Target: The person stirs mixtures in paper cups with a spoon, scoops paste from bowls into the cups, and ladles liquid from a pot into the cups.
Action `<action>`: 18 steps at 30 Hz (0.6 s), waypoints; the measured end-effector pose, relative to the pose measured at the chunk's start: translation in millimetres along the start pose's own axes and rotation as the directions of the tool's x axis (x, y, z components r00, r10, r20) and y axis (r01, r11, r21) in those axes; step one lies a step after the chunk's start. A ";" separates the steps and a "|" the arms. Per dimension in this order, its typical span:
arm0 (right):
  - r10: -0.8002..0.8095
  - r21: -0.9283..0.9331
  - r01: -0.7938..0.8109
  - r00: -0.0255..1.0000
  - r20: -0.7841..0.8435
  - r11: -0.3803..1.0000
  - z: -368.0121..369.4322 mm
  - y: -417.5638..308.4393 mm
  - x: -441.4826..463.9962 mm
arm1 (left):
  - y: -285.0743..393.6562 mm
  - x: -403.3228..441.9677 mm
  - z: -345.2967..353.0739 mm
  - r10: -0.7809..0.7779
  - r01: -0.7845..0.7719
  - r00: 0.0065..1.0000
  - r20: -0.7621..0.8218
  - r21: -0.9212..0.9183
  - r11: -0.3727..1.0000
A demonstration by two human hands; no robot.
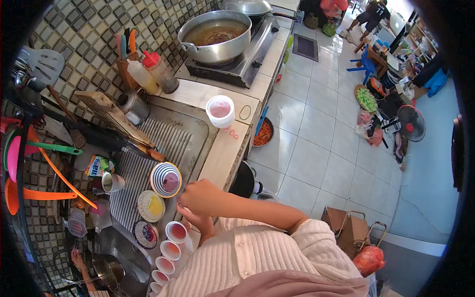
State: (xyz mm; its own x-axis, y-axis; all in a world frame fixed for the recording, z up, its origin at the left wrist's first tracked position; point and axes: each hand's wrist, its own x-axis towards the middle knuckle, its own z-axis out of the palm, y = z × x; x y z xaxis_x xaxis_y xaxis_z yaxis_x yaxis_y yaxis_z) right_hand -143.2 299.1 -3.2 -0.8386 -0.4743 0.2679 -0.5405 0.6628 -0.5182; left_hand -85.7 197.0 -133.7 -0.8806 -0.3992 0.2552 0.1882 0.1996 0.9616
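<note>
In the head view, the right hand [198,197] is curled with its back up, and the left hand [200,221] is just below it, their fingers meeting near the edge of the drainboard [129,168]. The curled fingers hide whatever may be between them, so I cannot tell if they pinch anything. Just beside them is the striped bowl [166,179] with a pink substance inside. Next to it lie the yellow-centred dish [151,206] and the patterned bowl [145,234]. Below the left hand, cups [170,250] with red to pink contents stand in a row. Further up the tabletop [225,151], well apart from the hands, is a white cup [220,119] of pink contents. Beyond it, a pot [215,47] of brown liquid sits on the stove [252,67]. At lower left, another person's hand [77,260] is near a pan [110,270].
</note>
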 end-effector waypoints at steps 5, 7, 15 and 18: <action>0.066 -0.097 -0.066 0.998 -0.012 0.993 -4.0 -1.7 4.9 | 11.5 0.0 2.2 0.034 -0.032 0.998 0.045 -0.049 0.998; 0.037 -0.048 -0.038 0.999 -0.022 0.998 0.0 -3.1 2.9 | 0.6 -1.5 -1.1 0.027 -0.025 0.999 0.037 -0.056 0.998; 0.114 -0.107 -0.113 0.993 0.008 0.988 -1.7 -4.1 4.0 | 28.0 0.7 7.2 0.046 -0.050 0.997 0.065 0.060 0.997; 0.060 0.026 -0.063 0.992 0.112 0.998 -5.2 -7.7 0.7 | 16.9 -1.4 5.8 -0.090 0.091 0.996 0.020 -0.033 0.995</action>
State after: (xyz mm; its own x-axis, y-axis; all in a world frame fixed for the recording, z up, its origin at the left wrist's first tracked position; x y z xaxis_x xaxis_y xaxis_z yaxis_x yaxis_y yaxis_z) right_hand -140.0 296.7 5.1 -0.8565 -0.4958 0.1434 -0.4844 0.6760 -0.5553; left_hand -83.8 206.1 -118.3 -0.9027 -0.3972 0.1650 0.1214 0.1329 0.9837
